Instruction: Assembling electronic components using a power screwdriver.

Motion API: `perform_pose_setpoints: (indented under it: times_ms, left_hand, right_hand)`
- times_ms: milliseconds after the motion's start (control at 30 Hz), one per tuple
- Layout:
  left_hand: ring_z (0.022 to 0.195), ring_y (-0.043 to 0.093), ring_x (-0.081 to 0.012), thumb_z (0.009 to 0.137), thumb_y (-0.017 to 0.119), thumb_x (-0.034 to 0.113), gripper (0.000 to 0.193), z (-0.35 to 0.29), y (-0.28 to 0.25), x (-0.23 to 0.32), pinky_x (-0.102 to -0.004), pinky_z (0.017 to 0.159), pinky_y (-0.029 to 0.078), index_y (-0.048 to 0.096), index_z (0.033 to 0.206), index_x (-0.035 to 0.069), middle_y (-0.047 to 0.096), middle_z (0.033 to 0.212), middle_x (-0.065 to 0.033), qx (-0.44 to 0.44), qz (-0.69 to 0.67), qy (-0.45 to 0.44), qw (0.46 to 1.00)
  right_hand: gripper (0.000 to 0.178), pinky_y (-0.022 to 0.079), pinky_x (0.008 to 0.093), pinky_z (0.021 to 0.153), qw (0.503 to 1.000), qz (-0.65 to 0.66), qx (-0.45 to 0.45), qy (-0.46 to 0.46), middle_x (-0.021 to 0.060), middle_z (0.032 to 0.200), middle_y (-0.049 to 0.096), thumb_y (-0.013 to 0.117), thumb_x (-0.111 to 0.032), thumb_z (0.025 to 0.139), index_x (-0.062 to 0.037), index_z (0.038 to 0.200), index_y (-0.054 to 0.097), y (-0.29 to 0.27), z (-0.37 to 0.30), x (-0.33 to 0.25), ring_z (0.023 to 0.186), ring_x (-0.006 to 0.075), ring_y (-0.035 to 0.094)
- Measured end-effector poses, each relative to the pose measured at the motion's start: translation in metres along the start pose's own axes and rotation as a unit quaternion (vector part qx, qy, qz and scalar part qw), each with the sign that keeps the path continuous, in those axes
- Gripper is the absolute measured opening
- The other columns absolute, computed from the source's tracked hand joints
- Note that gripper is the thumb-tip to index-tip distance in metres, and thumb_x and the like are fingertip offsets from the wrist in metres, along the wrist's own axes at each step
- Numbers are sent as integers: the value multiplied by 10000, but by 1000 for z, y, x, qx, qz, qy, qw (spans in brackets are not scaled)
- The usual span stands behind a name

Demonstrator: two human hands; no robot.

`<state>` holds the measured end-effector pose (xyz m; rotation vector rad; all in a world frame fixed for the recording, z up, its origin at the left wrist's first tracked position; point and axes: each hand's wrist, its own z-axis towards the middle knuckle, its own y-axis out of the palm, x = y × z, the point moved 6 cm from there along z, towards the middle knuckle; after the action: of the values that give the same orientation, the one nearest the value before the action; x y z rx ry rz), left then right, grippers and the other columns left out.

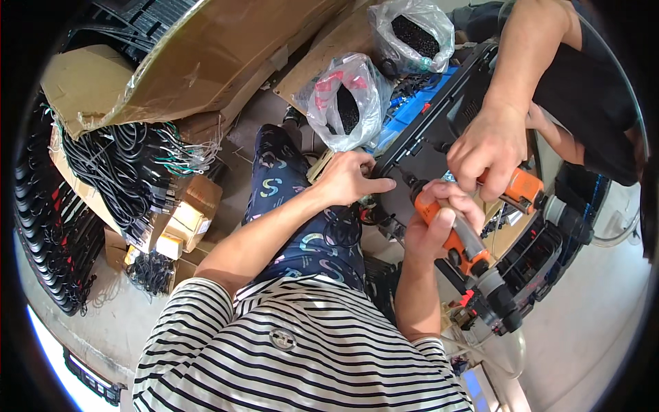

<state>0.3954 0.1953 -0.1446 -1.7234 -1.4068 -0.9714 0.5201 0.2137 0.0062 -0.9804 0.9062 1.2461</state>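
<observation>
My right hand [439, 226] is wrapped round an orange and black power screwdriver [475, 248]. The tool's dark tip points at a black plastic panel [410, 165] lying in front of me. At the panel's near left corner is my left hand [347, 180], with the thumb stretched over the surface and the other fingers curled at the edge. Across the panel, a co-worker's hand [491, 147] holds a second orange power screwdriver [523, 189]. That forearm comes in from the top right.
Two clear plastic bags [329, 127] of small black parts stand beyond the panel, near a blue tray [412, 117]. A large cardboard box [185, 69] rises at the upper left. Bundled black cables [113, 175] and small cartons [195, 213] are on the left.
</observation>
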Motion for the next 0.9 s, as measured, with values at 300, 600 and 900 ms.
perform_pose_setpoints:
  times_ms: [300,600,900]
  left_hand:
    - [504,435,-180,671,825,428,548,1,5,-3,-362,500,374,528,631,-31,461,532,-88,7,-25,48,998]
    - [519,454,-171,707,817,382,457,-7,-2,4,-336,511,396,625,756,-28,484,554,-93,-20,-21,87,996]
    - [676,603,-240,661,768,387,387,-85,-46,210,-336,529,468,654,778,37,576,738,-72,80,5,508,858]
  right_hand:
    - [273,504,358,652,998,-10,2,-68,162,898,587,584,-237,961,-47,1084,432,4,3,1,668,191,550]
    - [297,507,339,608,995,-56,-56,-65,171,924,601,654,-183,916,-29,1063,446,18,-3,-2,631,182,555]
    - [255,527,382,737,998,-50,-27,-27,184,952,624,627,-142,920,-23,1086,475,3,-1,10,755,243,604]
